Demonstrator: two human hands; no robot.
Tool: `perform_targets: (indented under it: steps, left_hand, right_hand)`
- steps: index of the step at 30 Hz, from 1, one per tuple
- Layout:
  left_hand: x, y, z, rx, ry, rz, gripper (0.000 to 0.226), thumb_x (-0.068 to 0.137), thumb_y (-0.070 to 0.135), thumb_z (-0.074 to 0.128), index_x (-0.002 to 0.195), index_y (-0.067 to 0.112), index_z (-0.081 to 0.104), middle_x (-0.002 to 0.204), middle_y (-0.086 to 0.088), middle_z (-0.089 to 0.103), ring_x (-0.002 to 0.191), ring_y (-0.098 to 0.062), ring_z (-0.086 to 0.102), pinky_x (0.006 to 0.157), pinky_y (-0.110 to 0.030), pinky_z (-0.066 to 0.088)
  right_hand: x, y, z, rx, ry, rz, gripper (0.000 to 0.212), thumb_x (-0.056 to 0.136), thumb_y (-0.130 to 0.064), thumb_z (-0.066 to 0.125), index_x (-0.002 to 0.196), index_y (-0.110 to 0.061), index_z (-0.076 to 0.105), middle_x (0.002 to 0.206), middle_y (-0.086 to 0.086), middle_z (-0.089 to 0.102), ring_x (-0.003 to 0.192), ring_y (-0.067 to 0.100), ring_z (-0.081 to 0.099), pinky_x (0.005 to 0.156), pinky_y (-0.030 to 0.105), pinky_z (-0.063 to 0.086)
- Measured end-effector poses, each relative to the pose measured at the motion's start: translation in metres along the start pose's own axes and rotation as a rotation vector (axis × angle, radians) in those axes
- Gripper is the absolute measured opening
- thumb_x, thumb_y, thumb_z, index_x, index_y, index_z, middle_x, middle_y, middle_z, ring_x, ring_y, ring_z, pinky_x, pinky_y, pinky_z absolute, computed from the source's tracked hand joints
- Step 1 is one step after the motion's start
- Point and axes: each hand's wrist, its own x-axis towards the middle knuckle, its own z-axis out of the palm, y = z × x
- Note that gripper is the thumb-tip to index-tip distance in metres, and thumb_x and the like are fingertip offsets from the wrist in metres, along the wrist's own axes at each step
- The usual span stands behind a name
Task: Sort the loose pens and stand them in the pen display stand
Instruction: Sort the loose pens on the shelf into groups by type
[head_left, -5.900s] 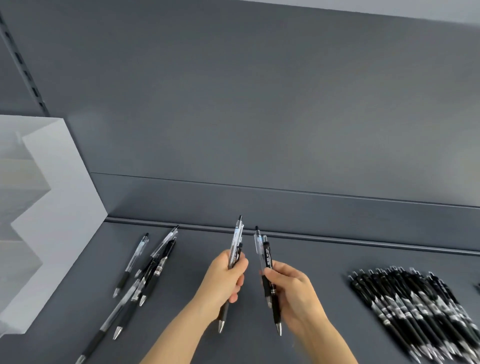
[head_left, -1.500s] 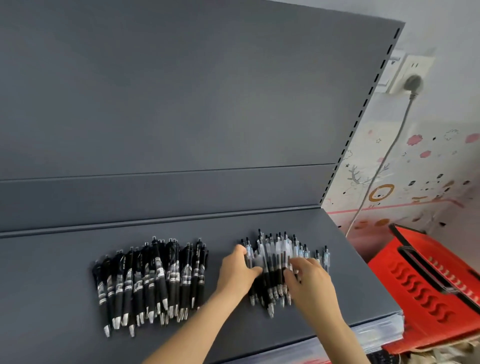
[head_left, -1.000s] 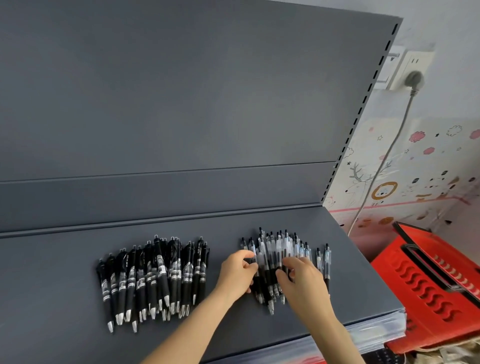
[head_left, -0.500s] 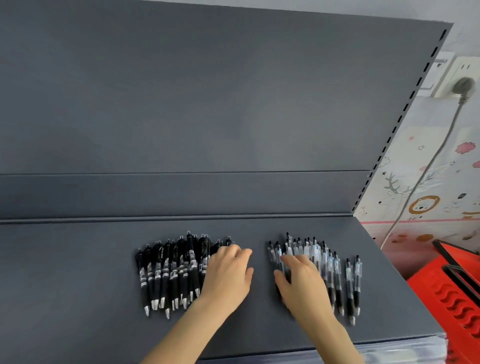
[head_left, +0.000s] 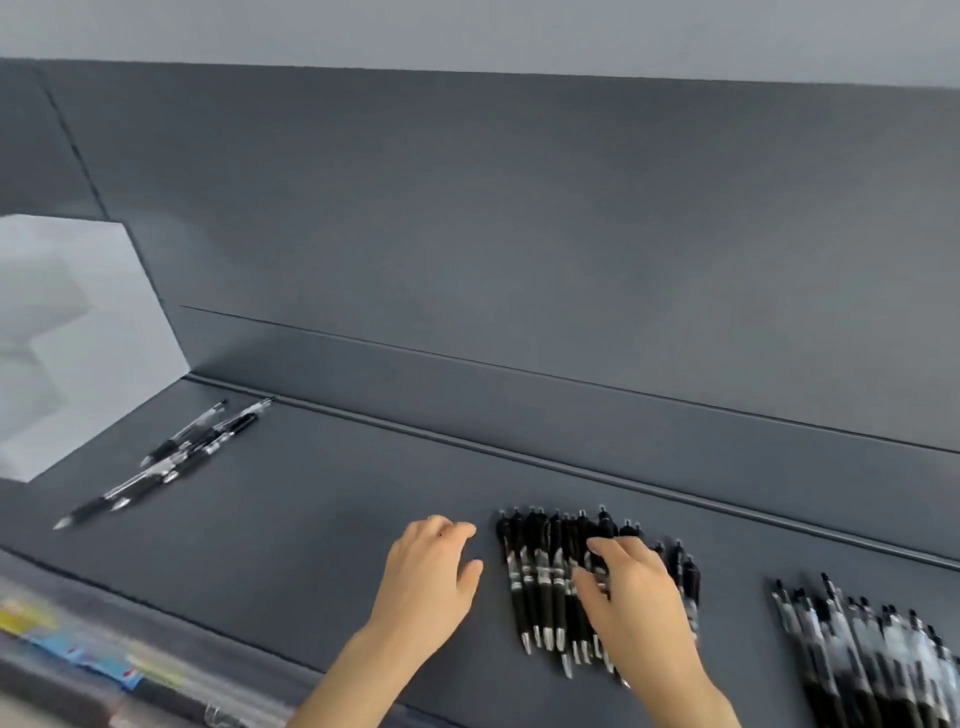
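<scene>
Right hand (head_left: 634, 597): now off the clear pens (head_left: 883, 649), lies on the black pens (head_left: 540, 587), fingers spread. Left hand (head_left: 431, 577): now off that pile, rests on the shelf (head_left: 311, 545), relaxed, empty.

Both bare forearms enter at the lower centre of the frame. The left forearm (head_left: 343, 686) angles toward the upper right. The left hand (head_left: 428, 577) is palm down, its fingers extended and close together, the thumb set off to the right, and it holds nothing. Whether its palm touches the surface beneath cannot be determined. The right forearm (head_left: 714, 699) angles toward the upper left. The right hand (head_left: 636, 597) is palm down just right of the left hand, not touching it. Its fingers (head_left: 618, 553) are spread and slightly bent, resting on top of the black pens (head_left: 535, 587) without gripping any.
</scene>
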Motion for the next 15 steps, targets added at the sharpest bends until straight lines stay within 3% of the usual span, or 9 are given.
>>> perform_targets:
  steps: [4,11,15]
  left_hand:
    - [0.002,-0.075,-0.028,-0.025,0.036,-0.079,0.041,0.098,0.036,0.04,0.138,0.028,0.039,0.137,0.011,0.041,0.13,-0.009,0.034,0.104,-0.02,0.027]
    - [0.015,-0.217,-0.085,-0.046,0.086,-0.205,0.039,0.097,0.032,0.042,0.135,0.022,0.044,0.134,0.006,0.045,0.126,-0.013,0.037,0.104,-0.023,0.03]
    - [0.023,-0.288,-0.108,-0.054,0.129,-0.286,0.039,0.096,0.019,0.043,0.135,0.017,0.046,0.135,0.001,0.046,0.127,-0.017,0.038,0.104,-0.026,0.032]
  right_hand:
    - [0.019,-0.065,0.041,0.02,-0.056,-0.027,0.041,0.092,-0.033,0.052,0.129,-0.014,0.053,0.125,0.002,0.054,0.119,0.021,0.048,0.096,0.027,0.04]
    - [0.047,-0.184,0.112,0.068,-0.138,-0.058,0.042,0.096,-0.036,0.043,0.134,-0.019,0.045,0.13,-0.005,0.048,0.123,0.011,0.043,0.098,0.019,0.037]
    - [0.065,-0.246,0.146,0.101,-0.183,-0.079,0.042,0.097,-0.035,0.043,0.135,-0.019,0.045,0.132,-0.005,0.047,0.123,0.011,0.044,0.099,0.018,0.037]
